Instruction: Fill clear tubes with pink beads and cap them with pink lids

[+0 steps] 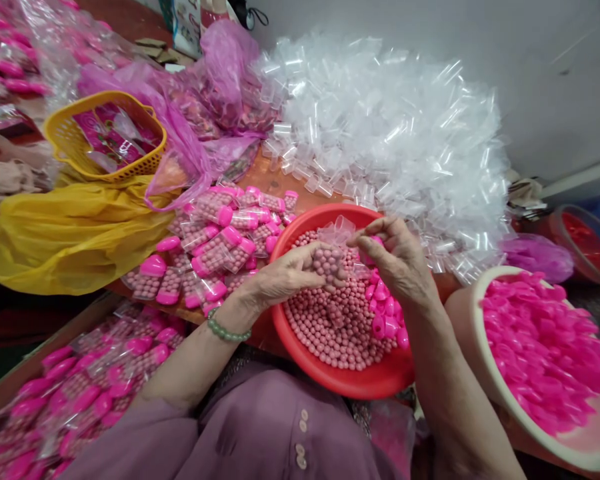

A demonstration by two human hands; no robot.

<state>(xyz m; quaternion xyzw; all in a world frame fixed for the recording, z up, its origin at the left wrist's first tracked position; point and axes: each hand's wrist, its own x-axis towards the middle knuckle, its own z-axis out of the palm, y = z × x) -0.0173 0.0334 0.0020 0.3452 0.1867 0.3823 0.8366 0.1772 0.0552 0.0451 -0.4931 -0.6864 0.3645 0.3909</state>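
Observation:
My left hand (pixel 300 273) is closed around a small clear container full of dusty-pink beads (pixel 327 262), held above a red basin (pixel 293 363). Across from it, my right hand (pixel 393 257) has its fingers curled with thumb and fingertips near each other. Something bright pink shows beneath those fingers, but whether they grip it is hard to make out. Loose pink beads (pixel 325 333) cover the basin's bottom. Bright pink caps (pixel 387 313) lie at its right side, and a few clear containers (pixel 340 230) rest at its far side.
A big heap of clear containers (pixel 390 120) lies behind the basin. Filled, capped containers (pixel 220 250) are piled to its left, with more in a lower box (pixel 90 380). At right stands a cream bucket (pixel 475 313) of pink caps. A yellow basket (pixel 60 137) sits far left.

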